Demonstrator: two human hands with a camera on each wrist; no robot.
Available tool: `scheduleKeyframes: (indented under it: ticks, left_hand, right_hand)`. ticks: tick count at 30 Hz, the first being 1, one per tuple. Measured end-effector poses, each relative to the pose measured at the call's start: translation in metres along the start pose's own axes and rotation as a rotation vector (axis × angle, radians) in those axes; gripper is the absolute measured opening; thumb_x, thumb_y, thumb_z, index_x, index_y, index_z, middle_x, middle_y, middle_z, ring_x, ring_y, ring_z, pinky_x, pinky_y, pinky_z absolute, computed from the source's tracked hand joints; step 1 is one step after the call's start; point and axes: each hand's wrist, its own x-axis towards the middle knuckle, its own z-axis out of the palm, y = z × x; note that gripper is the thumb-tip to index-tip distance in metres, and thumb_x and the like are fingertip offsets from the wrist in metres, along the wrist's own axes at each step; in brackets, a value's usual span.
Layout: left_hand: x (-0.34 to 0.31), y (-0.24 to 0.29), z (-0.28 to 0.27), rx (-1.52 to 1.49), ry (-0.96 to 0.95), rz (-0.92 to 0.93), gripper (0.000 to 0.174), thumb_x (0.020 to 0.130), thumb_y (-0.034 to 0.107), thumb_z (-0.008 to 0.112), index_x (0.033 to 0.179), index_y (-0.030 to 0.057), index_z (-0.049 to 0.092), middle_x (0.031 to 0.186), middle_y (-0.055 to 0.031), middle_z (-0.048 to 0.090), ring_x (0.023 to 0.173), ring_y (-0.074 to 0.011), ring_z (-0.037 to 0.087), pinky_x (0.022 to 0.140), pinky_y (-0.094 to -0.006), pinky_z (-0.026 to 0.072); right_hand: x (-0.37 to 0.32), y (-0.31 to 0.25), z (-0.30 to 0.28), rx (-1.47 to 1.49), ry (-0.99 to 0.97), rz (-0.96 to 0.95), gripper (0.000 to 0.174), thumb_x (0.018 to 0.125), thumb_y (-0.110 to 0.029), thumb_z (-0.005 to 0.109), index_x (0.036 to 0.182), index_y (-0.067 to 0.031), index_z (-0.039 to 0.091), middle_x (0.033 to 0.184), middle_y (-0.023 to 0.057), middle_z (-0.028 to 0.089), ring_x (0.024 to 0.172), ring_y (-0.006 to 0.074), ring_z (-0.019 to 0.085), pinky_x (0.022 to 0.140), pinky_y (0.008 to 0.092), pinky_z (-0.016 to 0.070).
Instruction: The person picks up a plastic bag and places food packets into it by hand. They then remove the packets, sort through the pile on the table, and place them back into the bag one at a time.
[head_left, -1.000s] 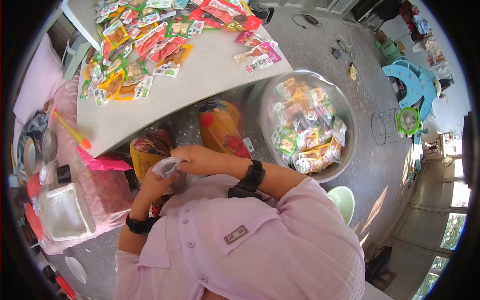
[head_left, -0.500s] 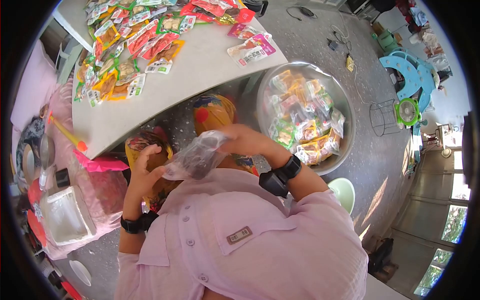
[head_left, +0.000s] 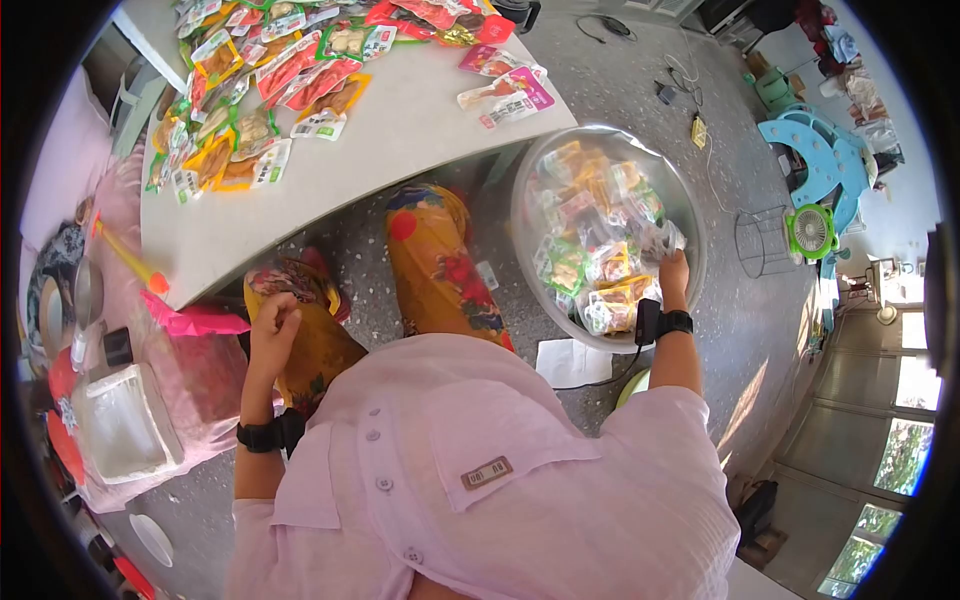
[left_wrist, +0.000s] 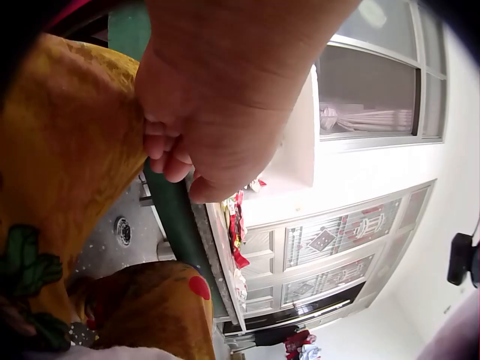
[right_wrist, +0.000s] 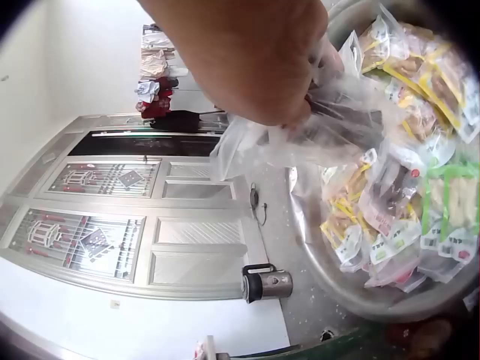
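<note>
My right hand point(head_left: 675, 280) is at the right rim of a large metal basin point(head_left: 697, 300), gripping a clear plastic bag point(right_wrist: 341, 124) with something dark inside. Loose plastic fans out below the fingers in the right wrist view, over the packets beneath. Many sealed snack packets point(head_left: 615, 265) fill the basin, some with yellow edges and some with green. Above my left thigh, the left hand point(head_left: 275, 335) hangs with loosely curled fingers and holds nothing. The left wrist view shows its fingertips point(left_wrist: 176, 166) beside the patterned yellow trousers point(left_wrist: 67, 150).
A pale table point(head_left: 330, 190) ahead bears a heap of colourful snack packets point(head_left: 300, 80), with purple-edged packets point(head_left: 510, 95) near its right corner. On the left, a pink-covered surface carries a white foam box point(head_left: 125, 425). A white sheet point(head_left: 573, 363) lies below the basin.
Both hands were together at the plastic bag over the lap. They parted, and the right hand carried the bag right to the basin. The left hand let go and stayed near the left thigh.
</note>
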Motion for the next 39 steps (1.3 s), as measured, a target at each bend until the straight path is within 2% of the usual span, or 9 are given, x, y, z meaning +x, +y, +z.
scheduleKeyframes:
  ticks: [4,11,12,17,21,26,29,33,39]
  left_hand:
    - [-0.001,-0.003,0.002,-0.036,0.025,-0.021,0.021,0.077,0.005,0.052,0.098,0.002,0.049,0.088,-0.0026,0.052,0.078,-0.0094,0.049,0.07,-0.0218,0.0405]
    - [-0.007,-0.002,-0.001,-0.074,0.083,-0.04,0.02,0.076,0.007,0.054,0.095,0.0013,0.05,0.081,-0.0034,0.052,0.071,-0.0098,0.05,0.065,-0.0224,0.0419]
    - [-0.007,0.001,-0.003,-0.08,0.098,-0.053,0.02,0.076,0.007,0.054,0.095,0.0013,0.05,0.08,-0.0031,0.052,0.07,-0.0095,0.05,0.064,-0.0223,0.042]
    - [-0.011,0.004,-0.022,-0.117,0.212,-0.082,0.018,0.077,0.009,0.054,0.092,0.0013,0.05,0.078,-0.0029,0.052,0.068,-0.0095,0.049,0.061,-0.0238,0.0414]
    - [-0.018,-0.011,-0.051,-0.125,0.382,-0.061,0.02,0.076,0.011,0.055,0.093,0.0006,0.052,0.082,-0.0057,0.054,0.072,-0.0129,0.051,0.064,-0.0257,0.0421]
    - [-0.038,-0.034,-0.106,0.181,0.729,-0.092,0.025,0.072,0.012,0.056,0.095,0.0018,0.053,0.088,-0.0136,0.055,0.083,-0.0261,0.053,0.074,-0.0318,0.0423]
    - [-0.053,-0.053,-0.149,0.421,0.946,-0.102,0.023,0.071,0.012,0.054,0.092,0.0011,0.054,0.091,-0.0154,0.054,0.088,-0.0313,0.051,0.077,-0.0358,0.0413]
    - [-0.09,-0.101,-0.218,0.74,1.233,-0.301,0.029,0.071,0.011,0.053,0.099,0.0017,0.052,0.103,-0.0177,0.051,0.099,-0.0323,0.046,0.085,-0.0368,0.0371]
    - [-0.153,-0.165,-0.271,0.788,1.188,-0.891,0.041,0.075,0.017,0.045,0.113,0.0032,0.043,0.112,-0.0211,0.043,0.102,-0.0359,0.043,0.088,-0.0408,0.035]
  right_hand:
    - [-0.032,0.004,0.042,-0.069,0.055,-0.206,0.036,0.062,-0.02,0.055,0.088,0.0047,0.054,0.084,0.0261,0.056,0.082,0.0402,0.053,0.075,0.0425,0.0417]
    - [-0.045,-0.071,0.091,0.079,-0.291,-0.332,0.023,0.067,-0.018,0.05,0.08,-0.0006,0.056,0.081,0.0225,0.055,0.082,0.0378,0.053,0.073,0.0413,0.041]
    - [-0.04,-0.078,0.109,0.257,-0.155,-0.371,0.022,0.068,-0.02,0.053,0.078,0.0006,0.054,0.071,0.0157,0.055,0.07,0.0273,0.054,0.065,0.0332,0.0421]
    - [-0.079,-0.235,0.062,0.588,-0.395,-0.527,0.013,0.074,-0.008,0.052,0.083,0.0002,0.055,0.078,0.0047,0.054,0.072,0.0117,0.051,0.066,0.0238,0.0402]
    - [-0.124,-0.323,0.056,0.645,-0.441,-0.804,0.019,0.077,-0.009,0.052,0.093,0.0015,0.051,0.087,0.0078,0.054,0.078,0.0134,0.051,0.069,0.0242,0.0411]
    - [-0.166,-0.373,0.077,0.53,-0.27,-1.246,0.022,0.072,-0.006,0.054,0.092,0.0022,0.051,0.098,0.0205,0.052,0.095,0.0354,0.047,0.084,0.0383,0.0372]
    - [-0.176,-0.378,0.091,0.508,-0.247,-1.306,0.021,0.07,-0.005,0.054,0.09,0.0006,0.051,0.098,0.0188,0.052,0.095,0.034,0.048,0.084,0.0405,0.0359]
    - [-0.191,-0.379,0.095,0.248,-0.071,-1.451,0.019,0.067,-0.008,0.054,0.086,-0.0057,0.054,0.097,0.011,0.055,0.097,0.0286,0.049,0.084,0.0407,0.0323]
    - [-0.188,-0.379,0.097,0.256,-0.062,-1.416,0.018,0.067,-0.01,0.054,0.084,-0.0067,0.055,0.094,0.0084,0.057,0.097,0.0273,0.049,0.084,0.0401,0.0325]
